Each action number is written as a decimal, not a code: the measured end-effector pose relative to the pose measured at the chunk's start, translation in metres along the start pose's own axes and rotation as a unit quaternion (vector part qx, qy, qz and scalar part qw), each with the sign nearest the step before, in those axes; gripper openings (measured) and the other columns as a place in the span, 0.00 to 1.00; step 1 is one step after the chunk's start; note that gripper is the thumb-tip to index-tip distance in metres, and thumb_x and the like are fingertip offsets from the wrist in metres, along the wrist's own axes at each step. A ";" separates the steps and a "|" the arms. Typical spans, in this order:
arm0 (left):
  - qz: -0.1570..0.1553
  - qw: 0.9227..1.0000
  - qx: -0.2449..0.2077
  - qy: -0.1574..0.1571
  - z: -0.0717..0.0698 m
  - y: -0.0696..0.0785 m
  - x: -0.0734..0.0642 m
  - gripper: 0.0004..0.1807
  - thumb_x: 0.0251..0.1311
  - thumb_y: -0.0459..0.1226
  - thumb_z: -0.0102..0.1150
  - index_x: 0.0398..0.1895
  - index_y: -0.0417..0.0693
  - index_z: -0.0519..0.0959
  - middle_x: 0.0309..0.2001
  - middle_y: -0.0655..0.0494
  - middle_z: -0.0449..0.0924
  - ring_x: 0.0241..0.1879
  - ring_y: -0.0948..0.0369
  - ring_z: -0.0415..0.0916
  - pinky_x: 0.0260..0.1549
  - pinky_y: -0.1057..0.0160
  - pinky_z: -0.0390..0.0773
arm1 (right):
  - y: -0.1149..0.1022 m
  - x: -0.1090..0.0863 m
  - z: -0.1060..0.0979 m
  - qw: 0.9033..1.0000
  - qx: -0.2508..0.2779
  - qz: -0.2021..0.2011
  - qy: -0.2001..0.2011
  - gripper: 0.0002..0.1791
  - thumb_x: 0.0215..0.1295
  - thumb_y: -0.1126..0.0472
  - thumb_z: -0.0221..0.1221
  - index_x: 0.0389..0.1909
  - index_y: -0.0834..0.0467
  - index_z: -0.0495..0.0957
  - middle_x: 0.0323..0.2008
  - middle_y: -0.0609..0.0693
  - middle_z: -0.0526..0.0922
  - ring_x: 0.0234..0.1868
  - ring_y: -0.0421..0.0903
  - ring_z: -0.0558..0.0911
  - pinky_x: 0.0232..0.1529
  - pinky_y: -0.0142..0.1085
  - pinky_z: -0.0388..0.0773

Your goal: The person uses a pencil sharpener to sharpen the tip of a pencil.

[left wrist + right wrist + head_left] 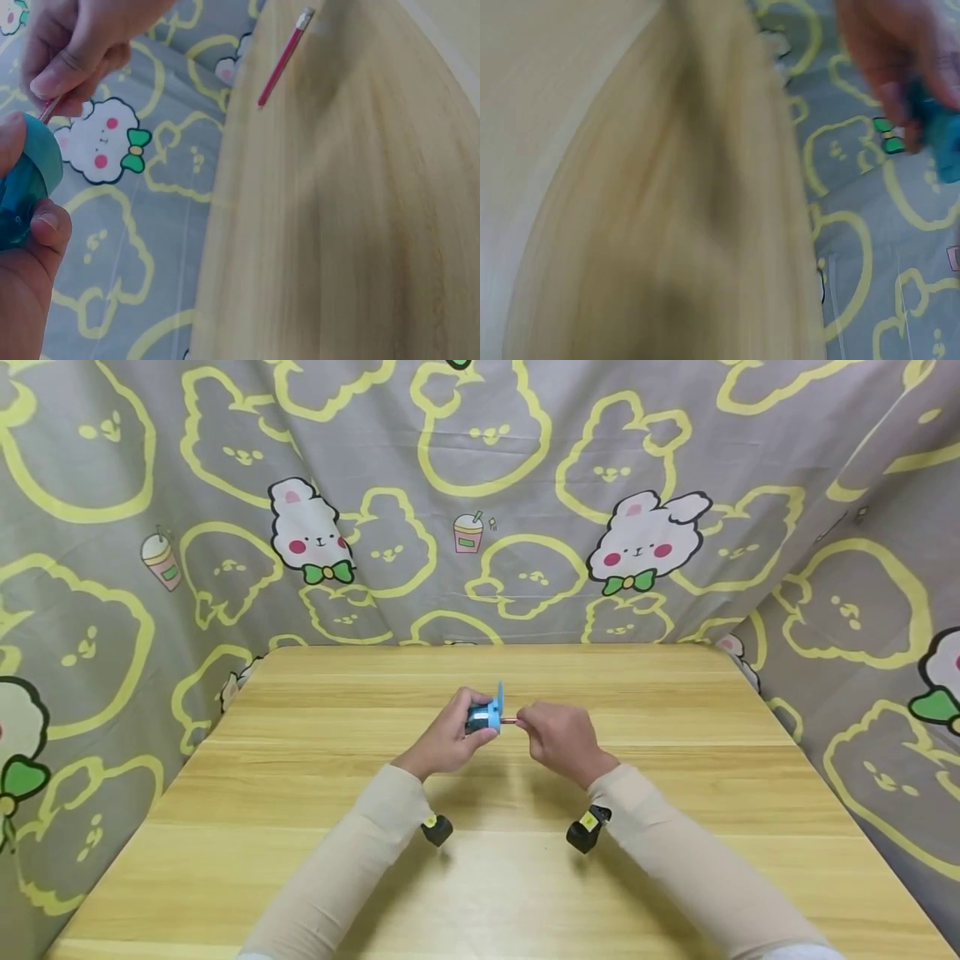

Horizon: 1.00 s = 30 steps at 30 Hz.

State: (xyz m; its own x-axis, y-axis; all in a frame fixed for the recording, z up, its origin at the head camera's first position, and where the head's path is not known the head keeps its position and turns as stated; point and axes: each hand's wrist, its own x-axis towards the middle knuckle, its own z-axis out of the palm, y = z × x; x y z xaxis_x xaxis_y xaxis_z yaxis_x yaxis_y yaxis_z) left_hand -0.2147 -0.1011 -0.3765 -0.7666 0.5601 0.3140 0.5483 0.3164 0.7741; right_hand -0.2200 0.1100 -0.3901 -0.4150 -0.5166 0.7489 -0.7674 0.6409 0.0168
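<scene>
My left hand (444, 742) grips a small blue pencil sharpener (482, 718) with a see-through dark blue body. Its light blue flip lid (501, 695) stands up. Fingers and thumb lie on opposite sides of the body. From the right, my right hand (564, 739) pinches a thin reddish pencil (508, 721), mostly hidden in the fist, its front end at the sharpener's mouth. In the left wrist view the same pencil (50, 109) meets the rounded teal end. The sharpener (946, 142) appears blurred at the right edge of the right wrist view.
Both hands are above a light wood table (510, 893). In the left wrist view a red pencil (281, 64) with a white eraser end lies on the tabletop. A grey curtain (480, 585) with yellow bear outlines hangs behind and along the sides. Small black cameras (437, 831) hang under both wrists.
</scene>
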 end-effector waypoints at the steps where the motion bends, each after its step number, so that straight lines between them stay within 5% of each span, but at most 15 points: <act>1: 0.000 1.000 0.000 -0.002 -0.001 0.004 0.000 0.22 0.62 0.33 0.52 0.55 0.34 0.57 0.51 0.40 0.62 0.45 0.52 0.68 0.42 0.61 0.73 | 0.000 0.001 -0.002 0.999 0.023 0.013 -0.022 0.08 0.62 0.61 0.56 0.23 0.56 0.77 0.15 0.43 0.73 0.12 0.36 0.65 0.11 0.29 0.61; 5: -0.010 1.000 -0.011 -0.006 -0.005 0.022 -0.003 0.22 0.62 0.30 0.50 0.55 0.30 0.57 0.50 0.37 0.63 0.45 0.52 0.69 0.42 0.60 0.74 | 0.003 0.006 -0.009 0.989 0.114 0.047 -0.082 0.05 0.61 0.62 0.58 0.28 0.58 0.78 0.19 0.43 0.75 0.15 0.34 0.66 0.16 0.28 0.65; 9: -0.022 1.000 -0.017 0.000 -0.007 0.030 -0.004 0.22 0.62 0.29 0.51 0.55 0.31 0.57 0.50 0.36 0.64 0.45 0.52 0.70 0.41 0.60 0.74 | 0.007 0.006 -0.010 0.987 0.137 0.025 -0.076 0.07 0.57 0.61 0.62 0.33 0.60 0.77 0.26 0.46 0.77 0.23 0.37 0.72 0.24 0.29 0.72; 16: -0.030 0.999 -0.042 -0.008 -0.005 0.029 -0.004 0.22 0.63 0.29 0.49 0.56 0.29 0.55 0.51 0.35 0.62 0.45 0.52 0.69 0.42 0.61 0.73 | 0.005 0.003 -0.003 0.998 0.031 -0.039 0.028 0.05 0.57 0.61 0.62 0.26 0.57 0.77 0.19 0.45 0.77 0.17 0.38 0.73 0.16 0.30 0.69; 19: -0.027 0.999 -0.039 -0.009 -0.004 0.028 -0.003 0.22 0.63 0.29 0.49 0.56 0.28 0.55 0.51 0.35 0.62 0.45 0.52 0.68 0.42 0.62 0.73 | 0.003 0.003 -0.001 0.999 -0.003 -0.036 0.036 0.06 0.57 0.59 0.61 0.25 0.56 0.77 0.15 0.43 0.75 0.12 0.37 0.68 0.11 0.29 0.63; 24: -0.018 0.999 -0.032 -0.009 -0.003 0.029 -0.002 0.22 0.63 0.29 0.49 0.55 0.29 0.55 0.52 0.35 0.60 0.45 0.52 0.67 0.43 0.61 0.72 | -0.001 0.006 -0.007 0.999 -0.015 0.014 -0.029 0.05 0.58 0.61 0.60 0.24 0.55 0.79 0.15 0.42 0.76 0.10 0.35 0.64 0.09 0.29 0.59; 30: -0.032 0.998 -0.052 -0.008 -0.005 0.029 -0.003 0.22 0.64 0.30 0.48 0.56 0.31 0.55 0.53 0.35 0.61 0.46 0.50 0.68 0.43 0.60 0.73 | 0.001 0.013 -0.016 0.986 0.078 0.076 -0.128 0.07 0.63 0.59 0.56 0.29 0.57 0.79 0.19 0.42 0.76 0.15 0.35 0.67 0.17 0.30 0.67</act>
State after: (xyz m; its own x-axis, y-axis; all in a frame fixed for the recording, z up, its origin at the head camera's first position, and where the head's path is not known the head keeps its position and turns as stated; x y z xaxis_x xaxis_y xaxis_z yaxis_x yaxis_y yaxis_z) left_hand -0.1977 -0.0970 -0.3521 -0.7931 0.5535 0.2542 0.4604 0.2715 0.8452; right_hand -0.2180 0.1127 -0.3691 -0.6257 -0.5598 0.5432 -0.7441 0.6375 -0.2001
